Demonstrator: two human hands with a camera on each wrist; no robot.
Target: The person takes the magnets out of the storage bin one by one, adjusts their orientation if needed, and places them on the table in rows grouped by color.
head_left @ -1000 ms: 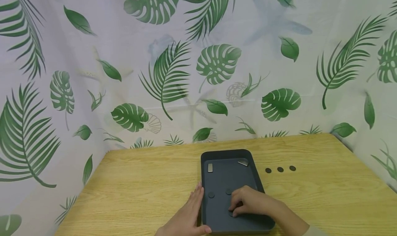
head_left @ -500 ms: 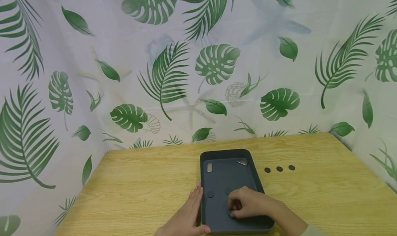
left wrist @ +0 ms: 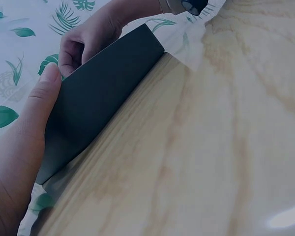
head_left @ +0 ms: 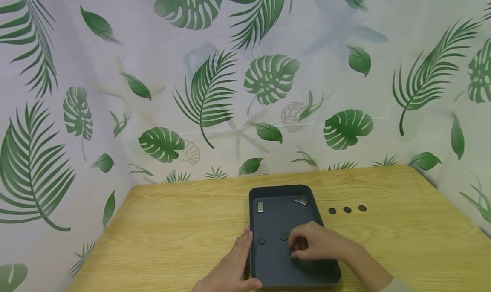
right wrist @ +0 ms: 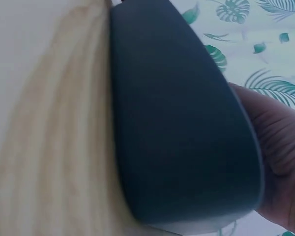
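A dark grey rectangular tray (head_left: 276, 275) lies on the wooden table. Along its left side my left hand (head_left: 232, 262) rests with straight fingers, the thumb at the near left corner; the left wrist view has that thumb against the tray wall (left wrist: 103, 98). Inside the tray, my right hand (head_left: 316, 241) pinches a small dark disc (head_left: 291, 252), mostly hidden by the fingertips. Two similar round discs lie on the tray floor: one disc (head_left: 261, 240) at left, another disc (head_left: 284, 235) just beside the right fingers. In the right wrist view the tray's outer wall (right wrist: 182, 118) hides the fingertips.
At the tray's far end lie a shiny rectangular piece (head_left: 261, 207) and a shiny angled piece (head_left: 301, 201). Right of the tray, three dark discs (head_left: 347, 209) sit in a row on the table (head_left: 172, 224). A leaf-patterned cloth (head_left: 238, 91) hangs behind.
My right hand has moved slightly away and to the right, and the disc under its fingertips has left its former spot. The left hand stays against the tray.
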